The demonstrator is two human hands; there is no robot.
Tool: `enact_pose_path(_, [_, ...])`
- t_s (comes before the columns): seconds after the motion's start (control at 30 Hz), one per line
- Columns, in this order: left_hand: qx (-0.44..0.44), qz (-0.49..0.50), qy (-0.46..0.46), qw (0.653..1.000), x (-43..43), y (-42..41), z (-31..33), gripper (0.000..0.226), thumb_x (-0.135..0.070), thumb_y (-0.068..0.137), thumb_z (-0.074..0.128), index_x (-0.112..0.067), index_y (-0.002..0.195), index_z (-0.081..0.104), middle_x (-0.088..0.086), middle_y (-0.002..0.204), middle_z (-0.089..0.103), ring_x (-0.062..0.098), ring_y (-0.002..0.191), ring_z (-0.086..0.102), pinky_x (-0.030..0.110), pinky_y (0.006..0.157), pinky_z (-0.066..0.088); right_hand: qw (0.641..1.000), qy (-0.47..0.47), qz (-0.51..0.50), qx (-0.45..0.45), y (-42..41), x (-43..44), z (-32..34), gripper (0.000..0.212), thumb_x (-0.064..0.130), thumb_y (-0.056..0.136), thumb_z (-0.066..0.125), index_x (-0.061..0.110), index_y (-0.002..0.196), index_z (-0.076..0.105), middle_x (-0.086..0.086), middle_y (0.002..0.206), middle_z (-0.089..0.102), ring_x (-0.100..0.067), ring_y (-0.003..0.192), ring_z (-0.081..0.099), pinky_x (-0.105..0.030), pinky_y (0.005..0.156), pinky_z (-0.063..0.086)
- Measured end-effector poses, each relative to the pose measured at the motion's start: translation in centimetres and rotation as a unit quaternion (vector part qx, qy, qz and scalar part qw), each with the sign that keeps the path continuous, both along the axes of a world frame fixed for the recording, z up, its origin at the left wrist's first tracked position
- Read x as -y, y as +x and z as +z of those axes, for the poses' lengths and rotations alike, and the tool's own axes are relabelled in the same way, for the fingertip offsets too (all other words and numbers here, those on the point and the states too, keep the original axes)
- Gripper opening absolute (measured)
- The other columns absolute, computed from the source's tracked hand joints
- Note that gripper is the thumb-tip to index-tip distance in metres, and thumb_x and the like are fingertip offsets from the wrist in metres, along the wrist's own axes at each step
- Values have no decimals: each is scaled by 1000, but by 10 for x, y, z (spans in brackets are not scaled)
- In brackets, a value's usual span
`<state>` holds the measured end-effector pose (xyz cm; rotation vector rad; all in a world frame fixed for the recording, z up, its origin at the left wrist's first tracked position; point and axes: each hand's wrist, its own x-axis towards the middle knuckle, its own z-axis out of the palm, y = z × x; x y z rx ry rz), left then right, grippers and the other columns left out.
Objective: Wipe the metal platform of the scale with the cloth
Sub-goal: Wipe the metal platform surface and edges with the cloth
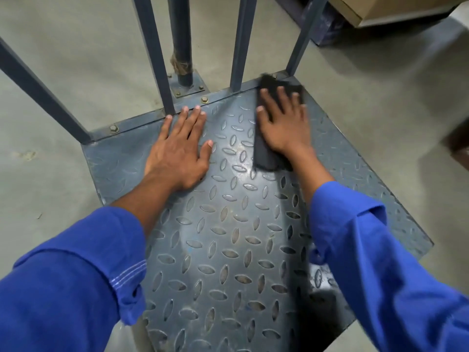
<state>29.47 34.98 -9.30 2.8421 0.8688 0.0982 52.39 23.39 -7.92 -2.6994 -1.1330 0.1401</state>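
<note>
The scale's metal platform (228,224) is a grey-blue checker plate lying low on the floor and filling the middle of the view. A dark cloth (266,153) lies flat on its far right part, reaching to the back corner. My right hand (284,123) presses down on the cloth with straight, spread fingers. Flat on the bare plate near the back edge, left of the cloth, rests my left hand (180,151), holding nothing. Both forearms wear blue sleeves.
Blue-grey railing bars (152,54) rise from the platform's back edge, with a round post (181,41) bolted to the floor just behind. Grey concrete floor (50,174) surrounds the platform. A cardboard box (385,8) sits on a dark frame at the top right.
</note>
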Motion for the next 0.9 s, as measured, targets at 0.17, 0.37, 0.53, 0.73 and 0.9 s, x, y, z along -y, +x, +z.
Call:
enact_pose_path(0.17, [0,2,0,1000,-1,0,2,76,-57,106,5,-19,173,-4,-1,181,-9,16,167,-13,46,136,-7,994,-12,106,11,17,3,4,59,68,105,22,55,163,15,11,177,7,-22,164,0,-49,132,2])
enact_pose_path(0.37, [-2,-1,-4,1000,-2,-1,2,76,-57,107,7,-20,173,-2,-2,181,-6,15,167,-12,44,136,-8,999,19,29,-7,-38,0,3,61,62,107,22,47,166,16,3,177,8,-29,164,-1,-50,132,-2])
enact_pose_path(0.53, [-24,29,-14,999,16,-2,7,74,-53,111,10,-13,172,-3,6,181,-8,20,167,-13,46,135,-9,1000,22,-4,11,-69,91,-4,60,66,106,23,50,164,17,9,177,8,-21,164,-2,-46,133,0])
enact_pose_path(0.73, [-28,1,-18,999,91,-2,8,78,-53,110,12,-8,171,-6,11,180,-13,24,166,-16,47,136,-7,990,9,-136,-20,-16,95,2,62,64,106,21,47,166,14,4,178,2,-28,164,-5,-53,132,-2])
enact_pose_path(0.9, [-26,-7,-16,1000,109,-14,7,71,-40,114,20,-8,171,-6,11,180,-12,24,167,-14,45,136,-7,999,29,12,2,-88,95,-2,59,62,107,23,50,164,19,8,177,10,-24,164,1,-48,133,1])
